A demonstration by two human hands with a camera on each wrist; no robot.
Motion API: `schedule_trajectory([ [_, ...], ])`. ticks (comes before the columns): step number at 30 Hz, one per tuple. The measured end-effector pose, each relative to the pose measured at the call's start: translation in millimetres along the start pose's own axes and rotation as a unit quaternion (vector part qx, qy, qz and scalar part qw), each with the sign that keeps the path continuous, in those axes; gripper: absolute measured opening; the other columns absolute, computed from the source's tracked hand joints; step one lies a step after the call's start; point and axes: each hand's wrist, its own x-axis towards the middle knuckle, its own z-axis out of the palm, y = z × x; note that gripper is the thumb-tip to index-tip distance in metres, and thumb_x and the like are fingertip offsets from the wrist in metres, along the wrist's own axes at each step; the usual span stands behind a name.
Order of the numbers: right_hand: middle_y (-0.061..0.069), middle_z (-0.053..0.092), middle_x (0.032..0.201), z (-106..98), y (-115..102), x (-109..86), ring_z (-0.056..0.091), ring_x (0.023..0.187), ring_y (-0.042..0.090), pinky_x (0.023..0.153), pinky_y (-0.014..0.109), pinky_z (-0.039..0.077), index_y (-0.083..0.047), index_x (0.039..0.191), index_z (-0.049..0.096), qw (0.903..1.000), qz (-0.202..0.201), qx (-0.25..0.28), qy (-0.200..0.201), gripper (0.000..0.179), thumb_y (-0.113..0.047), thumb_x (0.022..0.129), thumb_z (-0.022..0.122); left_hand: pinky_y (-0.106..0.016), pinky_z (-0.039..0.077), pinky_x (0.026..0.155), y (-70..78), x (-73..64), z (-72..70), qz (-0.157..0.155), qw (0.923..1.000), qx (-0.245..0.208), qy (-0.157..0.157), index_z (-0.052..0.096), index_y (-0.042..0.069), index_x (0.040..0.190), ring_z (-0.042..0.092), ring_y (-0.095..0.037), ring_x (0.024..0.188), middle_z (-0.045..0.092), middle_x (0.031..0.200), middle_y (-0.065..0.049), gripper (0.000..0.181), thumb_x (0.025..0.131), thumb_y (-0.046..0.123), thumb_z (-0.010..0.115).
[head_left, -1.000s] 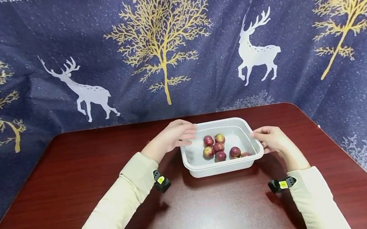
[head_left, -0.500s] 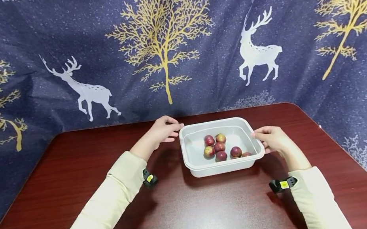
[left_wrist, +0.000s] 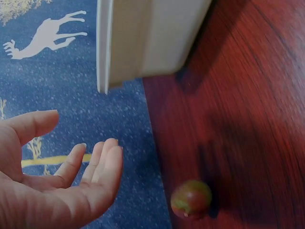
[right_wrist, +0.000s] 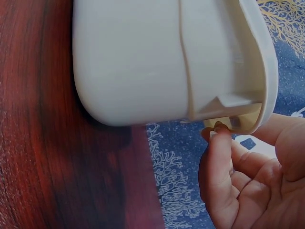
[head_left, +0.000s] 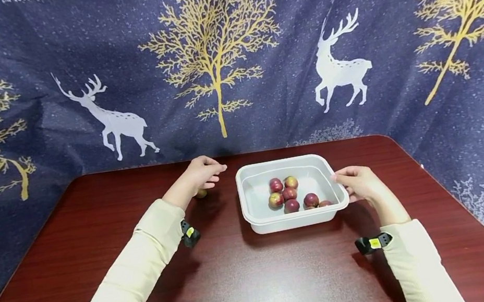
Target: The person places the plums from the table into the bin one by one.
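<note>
A white plastic container [head_left: 293, 222] stands on the table with several red-and-yellow plums [head_left: 289, 194] in it. At its right end my right hand [head_left: 361, 185] pinches the rim between thumb and fingers; in the right wrist view the fingertips curl under the container's lip [right_wrist: 257, 114]. My left hand [head_left: 200, 174] is held in the air left of the container, its fingers loosely bent and nothing in them. Below that hand another plum [left_wrist: 191, 198] lies on the table, mostly hidden behind the wrist in the head view.
The dark red wooden table [head_left: 263, 285] ends at a back edge just behind the container. Behind it hangs a blue cloth [head_left: 265, 115] printed with deer and trees. Each wrist wears a black camera on a strap.
My left hand has drawn back to the left from over the container's left rim, and the lone plum shows beneath it. The right hand stays on the rim.
</note>
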Motion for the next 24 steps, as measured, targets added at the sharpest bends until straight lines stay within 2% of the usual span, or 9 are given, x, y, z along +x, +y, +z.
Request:
schedule_trajectory([
  [3,-0.006,0.06,0.064,0,0,0.5,0.058,0.055,0.004,0.051,0.024,0.053,0.01,0.124,0.046,1.0,0.0,-0.002,0.0,0.047,-0.021,0.091,0.054,-0.042,0.047,0.094,-3.8,0.7,-2.7,-0.003,0.9997,0.018,0.015,0.044,0.0,0.117,0.056,-0.027,0.102,0.05,0.125,-0.021,0.038,0.087,0.02,0.058],
  [9,-0.006,0.06,0.064,0,1,0.8,0.058,0.054,0.004,0.051,0.024,0.053,0.01,0.124,0.046,1.0,0.001,0.001,-0.002,0.047,-0.022,0.091,0.055,-0.044,0.047,0.093,-13.2,6.0,-7.7,-0.001,0.9992,0.03,0.028,0.044,0.0,0.114,0.054,-0.031,0.106,0.048,0.125,-0.018,0.037,0.087,0.019,0.06],
  [13,-0.006,0.06,0.064,0,1,1.6,0.058,0.054,0.003,0.05,0.023,0.053,0.009,0.125,0.046,1.0,0.002,-0.001,-0.002,0.047,-0.022,0.091,0.055,-0.035,0.052,0.077,-18.7,10.1,-12.5,0.001,0.9986,0.042,0.03,0.044,0.001,0.113,0.054,-0.028,0.099,0.047,0.123,-0.016,0.036,0.087,0.02,0.059],
  [17,-0.006,0.06,0.064,0,2,2.6,0.057,0.054,0.003,0.05,0.023,0.052,0.01,0.124,0.046,1.0,0.0,-0.003,-0.005,0.046,-0.022,0.091,0.054,-0.024,0.046,0.061,-23.3,12.9,-18.9,0.001,0.9975,0.056,0.044,0.045,0.001,0.107,0.052,-0.023,0.087,0.048,0.113,-0.012,0.031,0.087,0.02,0.06],
  [20,-0.006,0.06,0.063,0,2,3.1,0.058,0.054,0.003,0.05,0.023,0.052,0.01,0.124,0.046,1.0,-0.001,0.0,-0.004,0.046,-0.022,0.091,0.054,-0.024,0.046,0.061,-26.6,14.6,-23.1,0.0,0.996,0.069,0.057,0.046,0.002,0.103,0.05,-0.018,0.079,0.048,0.101,-0.008,0.028,0.087,0.02,0.06],
  [24,-0.005,0.06,0.063,0,2,3.0,0.057,0.054,0.003,0.05,0.023,0.053,0.01,0.124,0.046,1.0,0.001,0.002,-0.003,0.046,-0.021,0.091,0.054,-0.03,0.049,0.07,-31.7,16.9,-26.8,-0.008,0.9942,0.082,0.07,0.046,0.002,0.102,0.049,-0.016,0.074,0.047,0.094,-0.006,0.028,0.087,0.021,0.06],
])
